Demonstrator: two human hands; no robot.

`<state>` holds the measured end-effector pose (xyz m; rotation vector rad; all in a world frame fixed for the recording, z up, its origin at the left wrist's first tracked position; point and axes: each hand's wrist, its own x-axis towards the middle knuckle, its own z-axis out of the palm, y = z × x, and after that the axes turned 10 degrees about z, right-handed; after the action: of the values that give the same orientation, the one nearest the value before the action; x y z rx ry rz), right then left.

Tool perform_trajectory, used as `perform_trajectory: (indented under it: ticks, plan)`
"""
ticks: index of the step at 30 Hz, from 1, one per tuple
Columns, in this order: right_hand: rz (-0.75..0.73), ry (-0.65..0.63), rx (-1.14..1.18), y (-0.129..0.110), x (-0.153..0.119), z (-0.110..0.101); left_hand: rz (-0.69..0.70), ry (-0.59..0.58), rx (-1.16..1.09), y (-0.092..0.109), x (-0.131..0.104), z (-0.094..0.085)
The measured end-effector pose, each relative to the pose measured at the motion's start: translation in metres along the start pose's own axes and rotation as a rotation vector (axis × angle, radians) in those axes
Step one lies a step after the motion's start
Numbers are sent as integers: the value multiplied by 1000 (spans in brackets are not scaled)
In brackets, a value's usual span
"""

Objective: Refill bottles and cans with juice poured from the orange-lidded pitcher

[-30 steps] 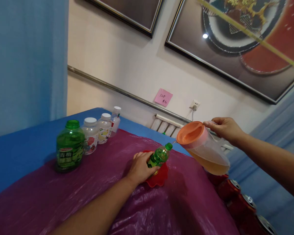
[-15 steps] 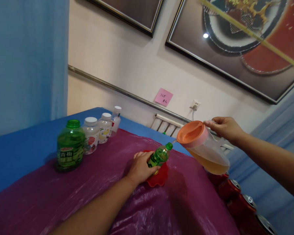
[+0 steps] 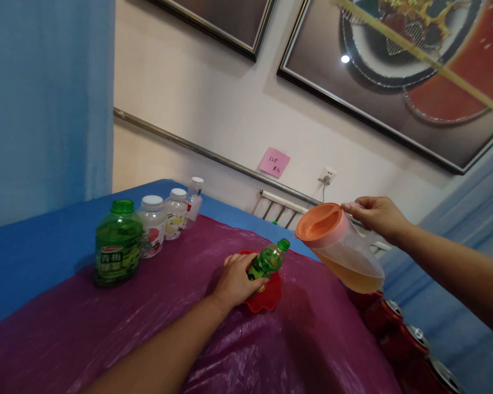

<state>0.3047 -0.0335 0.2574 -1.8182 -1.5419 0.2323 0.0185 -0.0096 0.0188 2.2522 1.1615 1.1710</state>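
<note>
My left hand is wrapped round a small green plastic bottle whose neck has a green ring; whether it is capped I cannot tell. The bottle stands over a red scalloped dish. Up at the right, my right hand grips the handle of a clear pitcher with an orange lid. That pitcher is tilted, its spout close to the bottle's mouth but apart from it. Amber liquid lies in its lower part, and no stream shows clearly between the two.
A big green bottle and several white-capped clear bottles stand at the left. Red cans line the right edge. Purple plastic sheet covers part of the blue table. Behind runs a metal rail along the wall.
Both hands, the bottle and the pitcher hold nearly the same positions. A thin trickle at the spout earlier is no longer visible.
</note>
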Motion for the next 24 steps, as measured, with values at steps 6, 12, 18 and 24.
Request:
perform_trajectory:
  ticks: [6,12,18,24]
  plan:
    - [-5,-4,6,0,0,1,7,6,0,-1,-1,0]
    - [21,-8,-6,1,0,0,13,-1,-6,-1,-1,0]
    - [22,-4,-15,-1,-1,1,8,-3,-1,-1,-1,1]
    - [12,2,-23,-3,-2,1,18,-1,-4,-1,-1,0]
